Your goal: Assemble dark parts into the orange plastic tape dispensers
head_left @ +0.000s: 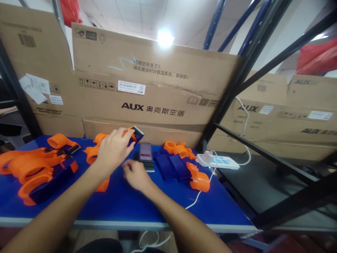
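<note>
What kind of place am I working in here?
Probably a small workshop or packing area: the blue worktable is spread with orange plastic pieces, with printed cardboard behind it and a dark metal frame alongside.

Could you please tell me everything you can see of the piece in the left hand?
The piece looks like smooth plastic, dark blue with some orange, its exposed end bearing a black strip with a pale edge. The left hand grips it, hiding most of its body. It is tilted, that end showing right of the fingers, and appears raised above the blue table. Its full shape cannot be told.
</note>
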A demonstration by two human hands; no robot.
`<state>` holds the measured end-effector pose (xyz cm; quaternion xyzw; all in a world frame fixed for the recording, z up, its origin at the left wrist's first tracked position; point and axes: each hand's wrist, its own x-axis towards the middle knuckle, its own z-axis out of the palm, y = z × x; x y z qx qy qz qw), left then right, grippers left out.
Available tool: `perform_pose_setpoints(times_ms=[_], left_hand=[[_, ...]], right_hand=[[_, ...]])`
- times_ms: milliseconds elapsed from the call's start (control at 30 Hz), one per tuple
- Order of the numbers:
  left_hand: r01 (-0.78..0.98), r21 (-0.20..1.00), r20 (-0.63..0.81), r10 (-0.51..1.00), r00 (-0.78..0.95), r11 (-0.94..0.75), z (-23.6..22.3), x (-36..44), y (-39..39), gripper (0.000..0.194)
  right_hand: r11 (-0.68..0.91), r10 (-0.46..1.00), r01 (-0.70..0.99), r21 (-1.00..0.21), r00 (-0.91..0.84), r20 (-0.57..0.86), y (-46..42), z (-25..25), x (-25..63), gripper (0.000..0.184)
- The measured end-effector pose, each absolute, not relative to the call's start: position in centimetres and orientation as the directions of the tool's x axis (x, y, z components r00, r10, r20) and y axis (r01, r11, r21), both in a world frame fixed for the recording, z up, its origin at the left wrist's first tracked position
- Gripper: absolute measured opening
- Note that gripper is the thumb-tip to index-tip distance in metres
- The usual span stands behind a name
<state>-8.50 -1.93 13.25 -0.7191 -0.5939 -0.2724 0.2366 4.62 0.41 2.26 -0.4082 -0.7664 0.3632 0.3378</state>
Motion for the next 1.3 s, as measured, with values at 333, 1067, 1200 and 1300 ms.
perform_pose_setpoints(times_ms=[333,1067,1200,1300], left_hand=[[0.749,0.456,0.649,0.755,0.09,-0.481,7.2,-3.7,0.9,0.045],[0.046,0.98,0.2,0.926,-0.32,-0.196,-1.2,-11.9,4.4,0.031],[0.017,0.967,0.246,0.923,-0.297,-0.252,-0.2,-10.1,4.6,0.034],[-0.044,0.968,0.238,0.956,-0.172,-0.249,0.8,-7.1,5.0,0.045]], right_hand=[[0.375,0.911,0.04,-0.926,-0.202,0.36,5.2,4.4,12.8,0.049],[0.36,0.931,-0.08,-0.93,0.1,0.352,6.3,2.5,14.4,0.04],[0.348,0.934,-0.094,-0.933,-0.052,0.353,5.7,2.7,13.3,0.041],[0.319,0.934,-0.109,-0.941,-0.135,0.332,5.0,2.7,12.4,0.044]])
